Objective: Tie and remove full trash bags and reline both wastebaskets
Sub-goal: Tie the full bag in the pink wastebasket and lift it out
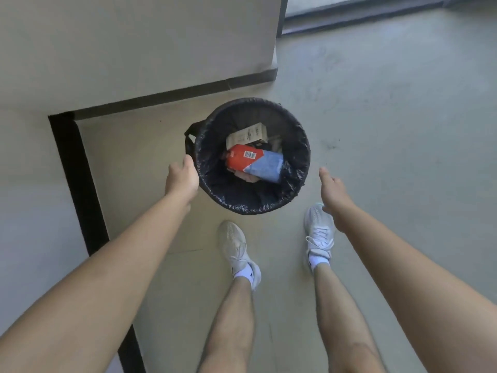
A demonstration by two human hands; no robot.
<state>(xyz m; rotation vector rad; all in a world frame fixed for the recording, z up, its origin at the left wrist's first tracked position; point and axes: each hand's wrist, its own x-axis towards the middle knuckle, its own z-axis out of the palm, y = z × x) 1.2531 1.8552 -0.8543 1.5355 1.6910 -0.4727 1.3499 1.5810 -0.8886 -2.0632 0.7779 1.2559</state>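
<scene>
Wastebasket [243, 208]: on floor, just far of our feet. Black liner bag [295, 146], thin, soft, slippery; holds light cartons [254, 162]. We judge best hold: bunched film at rim. Left hand [181, 177] touches near-left rim, grasp unclear; right hand [332, 191] open, apart.

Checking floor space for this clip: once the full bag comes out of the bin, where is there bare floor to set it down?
Bare floor lies right of the wastebasket, beyond the right hand, toward the far doorway. It is tight on the left, where the left hand is at the rim and the wall corner runs behind. Near side: both shoes.
</scene>
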